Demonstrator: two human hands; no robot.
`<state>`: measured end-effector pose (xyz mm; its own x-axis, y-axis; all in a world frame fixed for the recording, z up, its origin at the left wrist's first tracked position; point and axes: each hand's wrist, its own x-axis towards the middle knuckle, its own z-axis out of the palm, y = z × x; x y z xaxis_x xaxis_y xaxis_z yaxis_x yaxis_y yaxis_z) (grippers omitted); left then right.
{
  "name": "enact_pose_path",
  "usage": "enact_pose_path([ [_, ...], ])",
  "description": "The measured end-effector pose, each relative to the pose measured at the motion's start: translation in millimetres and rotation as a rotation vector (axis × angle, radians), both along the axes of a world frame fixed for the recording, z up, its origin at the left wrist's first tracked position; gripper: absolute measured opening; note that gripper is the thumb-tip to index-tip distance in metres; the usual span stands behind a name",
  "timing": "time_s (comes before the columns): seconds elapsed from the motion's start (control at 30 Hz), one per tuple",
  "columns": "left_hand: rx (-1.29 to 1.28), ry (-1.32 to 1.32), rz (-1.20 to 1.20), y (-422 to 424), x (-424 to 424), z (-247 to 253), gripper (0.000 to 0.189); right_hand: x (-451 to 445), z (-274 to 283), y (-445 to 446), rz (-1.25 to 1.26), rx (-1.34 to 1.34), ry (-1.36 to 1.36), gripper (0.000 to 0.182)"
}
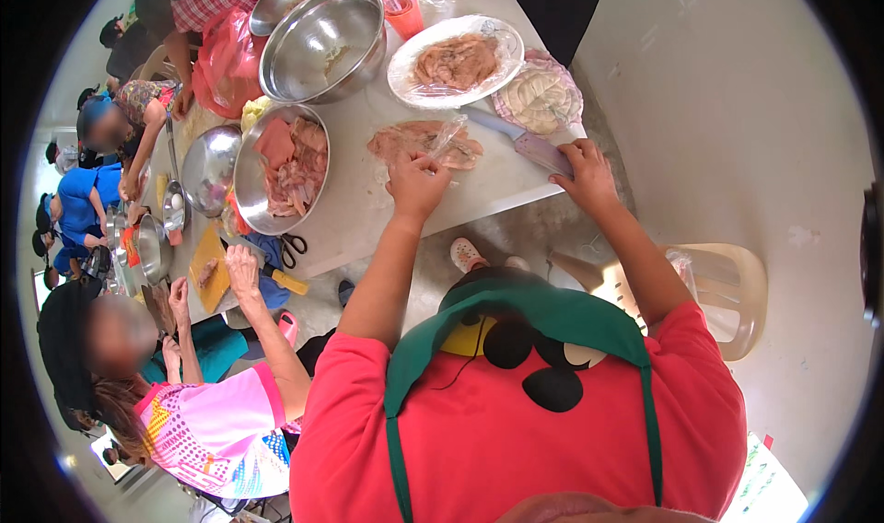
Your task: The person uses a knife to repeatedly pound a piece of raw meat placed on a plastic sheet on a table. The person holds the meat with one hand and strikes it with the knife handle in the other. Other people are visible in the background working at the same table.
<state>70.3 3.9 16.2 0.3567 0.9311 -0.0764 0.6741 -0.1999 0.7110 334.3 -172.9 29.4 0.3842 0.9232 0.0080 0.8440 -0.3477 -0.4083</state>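
Observation:
On the white table (345, 240) before me lies a flat piece of raw meat (394, 140), with clear plastic film (450, 135) gathered over its right part. My left hand (418, 183) pinches the near edge of this film at the meat. My right hand (587, 174) rests by the table's near right edge, its fingers touching the end of a knife's purple-grey handle (543, 155); whether they close round it is hard to tell. The knife's blade (490, 121) points up and left. Beyond the meat, a white oval plate (400, 84) holds more meat (459, 60) on plastic film.
A folded cloth (539, 95) lies beside the plate. To the left stand a large steel bowl (376, 64), a steel bowl of raw meat (324, 178) and black scissors (293, 250). A co-worker's hands are over a yellow cutting board (207, 240). A plastic chair (753, 302) stands at right.

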Motion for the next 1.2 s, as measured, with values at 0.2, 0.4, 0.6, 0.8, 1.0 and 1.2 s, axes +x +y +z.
enact_pose_path([
  [0.2, 0.059, 0.105, -0.079, 3.9, 4.2, 14.4, 0.010, -16.6, 4.7, 18.2, 0.039, -0.009, -0.116, 0.051],
  [0.4, 0.352, 0.255, -0.188, -22.3, 8.1, 22.9, 0.008, -70.1, -3.3, 38.0, 0.036, -0.021, 0.723, 0.040],
  [0.6, 0.310, 0.194, -0.169, -21.8, 7.0, 16.0, 0.008, -126.6, -22.7, 64.8, -0.397, -0.039, 2.004, 0.034],
  [0.8, 0.239, 0.189, -0.146, -11.8, 6.2, 22.3, 0.011, -143.4, -19.4, 90.8, -0.689, 0.183, 2.352, 0.028],
  [1.0, 0.198, 0.162, -0.171, -2.0, 4.8, 30.0, 0.017, -153.4, -14.5, 100.7, -0.836, 0.370, 2.448, 0.028],
  [1.2, 0.187, 0.131, -0.176, 2.1, 3.9, 33.3, 0.016, -153.3, 7.3, 114.8, -0.932, 0.497, 2.394, 0.032],
])
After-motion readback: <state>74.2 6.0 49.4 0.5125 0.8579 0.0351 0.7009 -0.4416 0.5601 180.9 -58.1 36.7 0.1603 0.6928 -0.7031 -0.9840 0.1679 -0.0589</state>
